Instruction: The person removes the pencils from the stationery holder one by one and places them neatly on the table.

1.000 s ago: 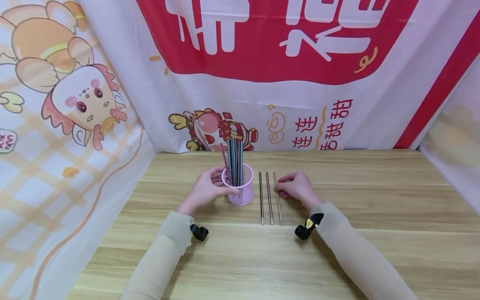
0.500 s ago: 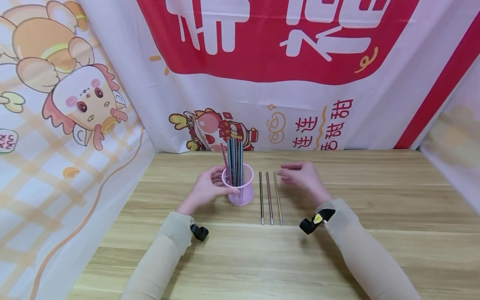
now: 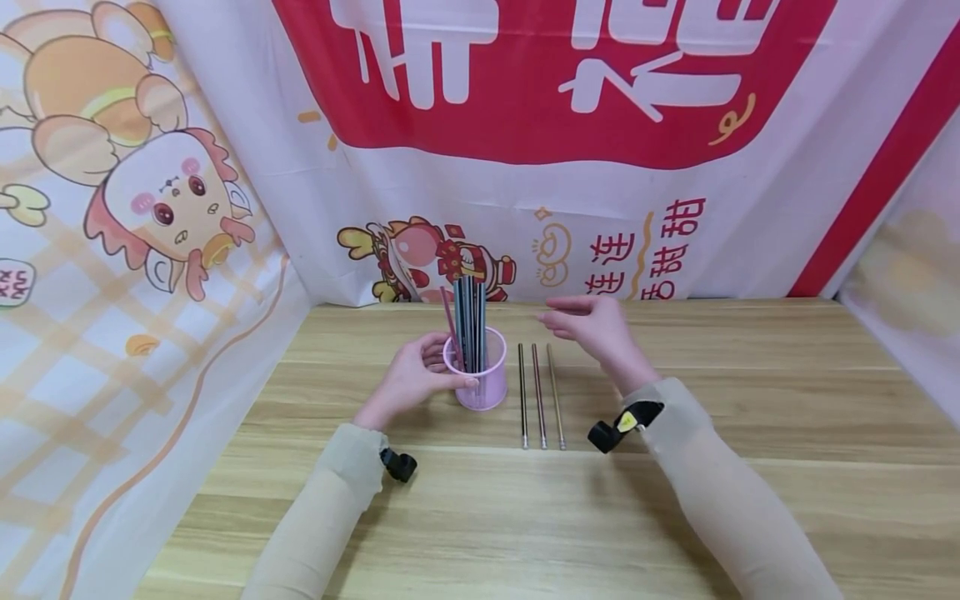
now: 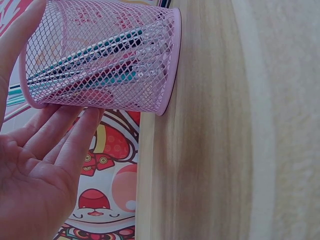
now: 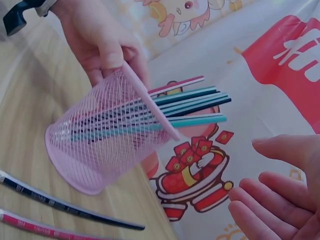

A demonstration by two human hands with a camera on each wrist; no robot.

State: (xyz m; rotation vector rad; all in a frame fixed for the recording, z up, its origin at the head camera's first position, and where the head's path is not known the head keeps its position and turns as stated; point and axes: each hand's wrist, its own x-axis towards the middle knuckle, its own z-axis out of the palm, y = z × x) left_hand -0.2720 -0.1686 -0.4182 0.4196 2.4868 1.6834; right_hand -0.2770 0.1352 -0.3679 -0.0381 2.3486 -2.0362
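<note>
My left hand (image 3: pixel 405 377) grips the pink mesh pencil cup (image 3: pixel 491 390) from its left side, thumb at the front near the rim, fingers around the back. The cup stands upright on the table. Inside it a bundle of pencils (image 3: pixel 471 321) in teal, black and pinkish red leans together. To the cup's right lie a black pencil (image 3: pixel 522 396), a dark red pencil (image 3: pixel 538 396) and a gold pencil (image 3: pixel 557 398), side by side. My right hand (image 3: pixel 596 331) hovers past their far ends, holding nothing. In the right wrist view its fingers (image 5: pixel 272 190) are extended, thumb apart.
The wooden table (image 3: pixel 480 517) reaches back to a white cloth with a red printed panel (image 3: pixel 525 125). Another printed cloth (image 3: pixel 150 350) hangs along the left side. Each wrist carries a small black camera (image 3: pixel 397 464).
My right hand has let go of the gold pencil, lifted off and moved toward the back of the table. The left hand and the cup have not moved.
</note>
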